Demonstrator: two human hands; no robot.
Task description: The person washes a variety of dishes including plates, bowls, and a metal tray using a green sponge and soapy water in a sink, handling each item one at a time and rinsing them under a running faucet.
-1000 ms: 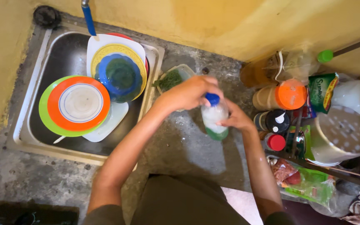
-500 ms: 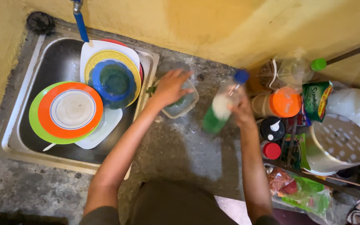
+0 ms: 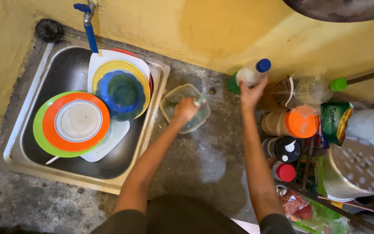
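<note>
My right hand holds a clear bottle with a blue cap and green liquid, tilted, near the yellow wall. My left hand reaches into a clear plastic container on the concrete counter just right of the sink and grips something small and pale that I cannot make out. The steel sink at left holds stacked dishes: an orange and green plate, a blue bowl on a yellow plate, and white plates beneath.
A blue tap hangs over the sink. At right stand an orange-lidded jar, a black-capped jar, a red-capped jar, a green packet and a white perforated lid.
My hands have parted from over the bottle. The right hand carried the bottle up and right toward the wall. The left hand moved into the clear container.
</note>
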